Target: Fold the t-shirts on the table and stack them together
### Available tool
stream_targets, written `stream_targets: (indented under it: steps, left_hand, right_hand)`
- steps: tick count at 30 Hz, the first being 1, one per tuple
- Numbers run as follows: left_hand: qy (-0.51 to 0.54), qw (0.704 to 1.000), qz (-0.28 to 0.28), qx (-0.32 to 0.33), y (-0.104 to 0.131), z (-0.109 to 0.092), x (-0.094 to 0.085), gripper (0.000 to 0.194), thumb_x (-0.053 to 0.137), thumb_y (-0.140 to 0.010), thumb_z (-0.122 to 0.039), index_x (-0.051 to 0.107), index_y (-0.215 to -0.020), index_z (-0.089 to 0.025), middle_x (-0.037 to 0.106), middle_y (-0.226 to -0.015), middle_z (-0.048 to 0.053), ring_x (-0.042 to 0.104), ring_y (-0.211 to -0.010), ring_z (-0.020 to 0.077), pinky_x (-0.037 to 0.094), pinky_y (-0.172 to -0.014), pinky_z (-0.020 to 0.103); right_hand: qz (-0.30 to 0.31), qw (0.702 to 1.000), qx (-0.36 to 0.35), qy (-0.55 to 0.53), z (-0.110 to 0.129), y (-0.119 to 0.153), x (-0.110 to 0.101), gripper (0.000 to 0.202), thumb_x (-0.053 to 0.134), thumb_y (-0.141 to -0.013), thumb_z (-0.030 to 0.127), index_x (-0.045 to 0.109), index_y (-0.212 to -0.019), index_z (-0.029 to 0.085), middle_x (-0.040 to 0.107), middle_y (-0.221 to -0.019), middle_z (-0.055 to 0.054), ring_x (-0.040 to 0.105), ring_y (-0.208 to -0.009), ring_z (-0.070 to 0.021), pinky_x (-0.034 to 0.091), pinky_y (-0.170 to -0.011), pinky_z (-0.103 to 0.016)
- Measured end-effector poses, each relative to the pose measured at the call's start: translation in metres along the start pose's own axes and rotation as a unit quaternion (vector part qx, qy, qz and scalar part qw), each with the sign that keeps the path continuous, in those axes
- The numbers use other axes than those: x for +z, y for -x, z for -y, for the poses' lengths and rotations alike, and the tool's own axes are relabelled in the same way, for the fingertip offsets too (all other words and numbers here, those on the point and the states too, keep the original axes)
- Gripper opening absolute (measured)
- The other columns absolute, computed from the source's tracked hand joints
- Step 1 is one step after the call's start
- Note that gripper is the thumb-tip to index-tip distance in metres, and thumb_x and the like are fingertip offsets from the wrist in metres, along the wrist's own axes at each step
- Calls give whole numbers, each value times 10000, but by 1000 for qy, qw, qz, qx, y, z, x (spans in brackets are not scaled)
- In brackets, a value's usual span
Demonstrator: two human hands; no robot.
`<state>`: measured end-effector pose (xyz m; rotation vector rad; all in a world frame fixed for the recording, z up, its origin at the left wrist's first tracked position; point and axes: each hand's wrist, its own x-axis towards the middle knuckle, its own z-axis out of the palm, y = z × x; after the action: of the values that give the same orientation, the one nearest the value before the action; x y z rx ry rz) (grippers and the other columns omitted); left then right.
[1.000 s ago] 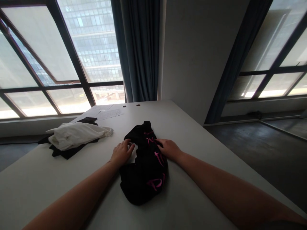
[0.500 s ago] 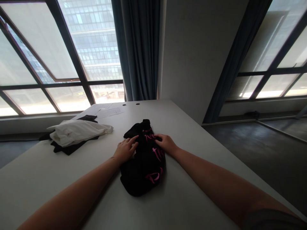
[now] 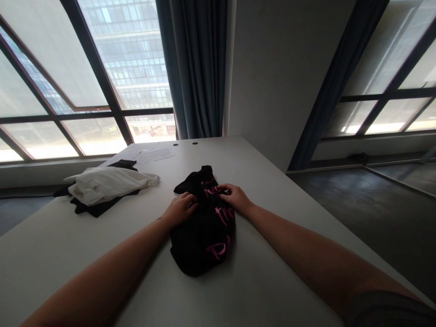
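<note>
A black cloth bundle (image 3: 200, 231) with pink lettering lies on the white table (image 3: 272, 277), straight in front of me. At its upper left edge is my left hand (image 3: 180, 209), fingers curled and pinching the fabric between thumb and fingertips. My right hand (image 3: 235, 199) grips the upper right edge beside the lettering, its thumb and fingers closed on the cloth. The bundle is folded and narrow at the far end, rounder at the near end.
A white garment (image 3: 109, 184) lies over black cloth (image 3: 97, 209) on the left of the table. Behind them are paper sheets (image 3: 155, 155). A blue curtain (image 3: 200, 68) and windows stand past the far edge.
The fingers of my left hand have curled in more on the fabric. The right hand has barely moved, and the view has tilted slightly.
</note>
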<state>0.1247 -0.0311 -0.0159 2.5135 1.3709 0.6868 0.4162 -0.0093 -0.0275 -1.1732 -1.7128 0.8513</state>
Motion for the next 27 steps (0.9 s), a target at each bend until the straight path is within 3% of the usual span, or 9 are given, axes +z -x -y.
stream_targets:
  steps: [4, 7, 12, 16, 19, 22, 27]
  left_hand:
    - [108, 989, -101, -23, -2, 9, -1, 184, 572, -970, -402, 670, -1013, -252, 657, -1066, 39, 648, -956, 216, 538, -920, 368]
    - [177, 965, -185, -60, -5, 18, -4, 197, 574, -951, -419, 651, -993, -242, 634, -1068, 38, 633, -963, 208, 536, -934, 358]
    - [197, 933, -277, -115, -8, 33, -12, 236, 524, -971, -445, 618, -984, -228, 608, -1147, 60, 587, -1140, 234, 454, -1099, 383]
    - [226, 901, -323, -181, -6, 46, -14, 316, 437, -1008, -509, 566, -943, -228, 621, -930, 32, 609, -969, 235, 502, -950, 376]
    - [234, 879, -338, -242, -5, 59, -15, 269, 451, -983, -491, 530, -949, -236, 588, -819, 9, 611, -812, 214, 516, -787, 341]
    - [223, 878, -315, -281, -5, 70, -18, 246, 480, -944, -433, 539, -1065, -227, 576, -743, -10, 609, -687, 205, 503, -670, 319]
    - [161, 921, -227, -272, -7, 79, -26, 337, 485, -966, -510, 643, -1103, -246, 685, -807, 16, 682, -808, 251, 530, -794, 368]
  right_hand:
    - [-18, 994, 27, -104, -3, -4, 0, 465, 789, -731, 371, 773, -1165, 203, 794, -1086, -58, 716, -896, -199, 588, -888, -361]
    - [-53, 981, 65, -178, -4, -9, -1, 439, 811, -686, 361, 764, -1089, 193, 793, -1006, -47, 721, -880, -204, 594, -873, -365]
    - [-140, 943, 117, -280, -3, -14, -5, 250, 730, -616, 242, 702, -863, 214, 699, -706, 33, 616, -640, -153, 517, -609, -270]
    - [-152, 922, 102, -342, 1, -11, -11, 241, 742, -625, 226, 654, -849, 228, 655, -661, 50, 587, -613, -145, 494, -589, -261]
    - [-141, 910, 102, -377, 0, -11, -15, 218, 758, -729, 332, 660, -896, 231, 700, -749, 17, 642, -684, -177, 544, -641, -296]
    - [-143, 904, 125, -384, -6, -14, -18, 203, 699, -845, 399, 667, -960, 235, 682, -729, 12, 617, -621, -176, 508, -545, -288]
    - [-69, 914, 135, -376, -17, -20, -20, 349, 756, -837, 250, 641, -1167, 241, 745, -827, -8, 676, -682, -175, 556, -588, -277]
